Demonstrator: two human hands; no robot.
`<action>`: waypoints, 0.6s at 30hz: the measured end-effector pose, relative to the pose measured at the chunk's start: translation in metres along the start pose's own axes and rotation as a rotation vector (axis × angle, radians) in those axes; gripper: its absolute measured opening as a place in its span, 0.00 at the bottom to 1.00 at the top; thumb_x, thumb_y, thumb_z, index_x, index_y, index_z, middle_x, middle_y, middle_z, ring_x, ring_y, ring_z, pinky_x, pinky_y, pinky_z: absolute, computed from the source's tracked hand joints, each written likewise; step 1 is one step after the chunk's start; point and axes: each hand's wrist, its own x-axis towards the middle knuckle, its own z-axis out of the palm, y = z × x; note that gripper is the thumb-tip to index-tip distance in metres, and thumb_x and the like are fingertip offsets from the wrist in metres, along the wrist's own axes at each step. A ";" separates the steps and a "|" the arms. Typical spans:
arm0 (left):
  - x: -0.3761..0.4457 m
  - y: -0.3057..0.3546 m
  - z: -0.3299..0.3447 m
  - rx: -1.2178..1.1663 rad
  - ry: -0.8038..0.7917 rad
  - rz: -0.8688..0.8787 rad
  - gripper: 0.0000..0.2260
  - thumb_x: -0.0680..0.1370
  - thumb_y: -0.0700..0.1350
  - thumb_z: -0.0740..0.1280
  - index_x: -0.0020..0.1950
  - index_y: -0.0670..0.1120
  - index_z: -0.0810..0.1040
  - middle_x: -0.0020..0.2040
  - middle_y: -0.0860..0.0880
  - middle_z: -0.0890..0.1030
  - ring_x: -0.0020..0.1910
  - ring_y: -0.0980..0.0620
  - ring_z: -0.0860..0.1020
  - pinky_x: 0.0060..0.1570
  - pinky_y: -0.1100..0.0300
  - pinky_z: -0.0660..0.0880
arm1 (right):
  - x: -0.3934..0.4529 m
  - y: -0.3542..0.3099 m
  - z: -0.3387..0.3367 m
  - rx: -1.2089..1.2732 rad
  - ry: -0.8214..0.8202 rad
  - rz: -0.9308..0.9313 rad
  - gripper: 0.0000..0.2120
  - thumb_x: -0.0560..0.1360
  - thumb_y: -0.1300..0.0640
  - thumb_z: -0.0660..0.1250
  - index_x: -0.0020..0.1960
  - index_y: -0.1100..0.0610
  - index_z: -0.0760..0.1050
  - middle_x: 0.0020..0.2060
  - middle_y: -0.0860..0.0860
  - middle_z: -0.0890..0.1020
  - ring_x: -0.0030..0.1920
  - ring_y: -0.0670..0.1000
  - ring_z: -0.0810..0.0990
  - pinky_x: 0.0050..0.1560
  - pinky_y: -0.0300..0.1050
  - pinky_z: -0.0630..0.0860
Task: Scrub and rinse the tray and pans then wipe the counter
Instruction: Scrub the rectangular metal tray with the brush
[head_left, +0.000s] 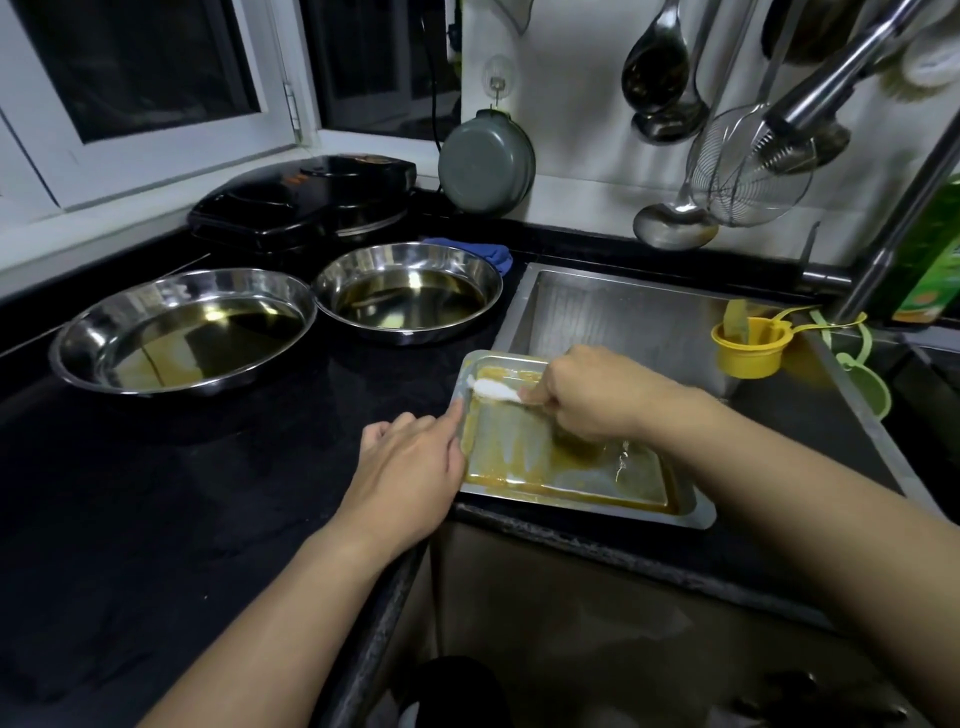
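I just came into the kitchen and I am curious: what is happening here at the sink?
A person is cleaning a rectangular metal tray that rests across the sink's near-left corner and is smeared with yellow-brown residue. The right hand grips a white scraper and works it along the tray's far-left corner, while the left hand steadies the tray's left rim. Two round steel pans, both holding oily liquid, wait on the black counter, not yet washed.

The silver tray (644, 480) is smeared orange-brown, and a white brush (493, 389) shows just left of the right grip (587, 395). Beyond it sit two shiny steel pans (182, 332) on the black tabletop (156, 519), a blue cloth (488, 254), a yellow cup (748, 345).
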 end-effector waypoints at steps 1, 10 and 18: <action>0.000 0.000 0.001 0.018 -0.003 0.003 0.24 0.85 0.49 0.53 0.83 0.54 0.58 0.47 0.57 0.75 0.52 0.54 0.69 0.63 0.56 0.61 | -0.016 -0.005 -0.001 0.017 -0.029 -0.056 0.17 0.83 0.44 0.57 0.60 0.50 0.81 0.45 0.51 0.81 0.44 0.54 0.80 0.48 0.53 0.79; -0.001 0.002 0.000 0.027 -0.010 0.006 0.24 0.85 0.49 0.53 0.83 0.52 0.58 0.48 0.57 0.76 0.54 0.54 0.70 0.64 0.55 0.61 | -0.009 0.015 -0.005 0.016 -0.014 0.046 0.14 0.81 0.47 0.60 0.60 0.47 0.82 0.53 0.51 0.83 0.49 0.55 0.80 0.50 0.50 0.79; 0.001 0.004 0.001 0.007 0.005 -0.029 0.24 0.85 0.49 0.54 0.83 0.53 0.59 0.52 0.57 0.79 0.56 0.54 0.71 0.65 0.56 0.61 | -0.039 0.019 0.004 0.005 -0.023 -0.047 0.15 0.83 0.46 0.57 0.61 0.46 0.81 0.41 0.46 0.78 0.37 0.45 0.74 0.41 0.47 0.74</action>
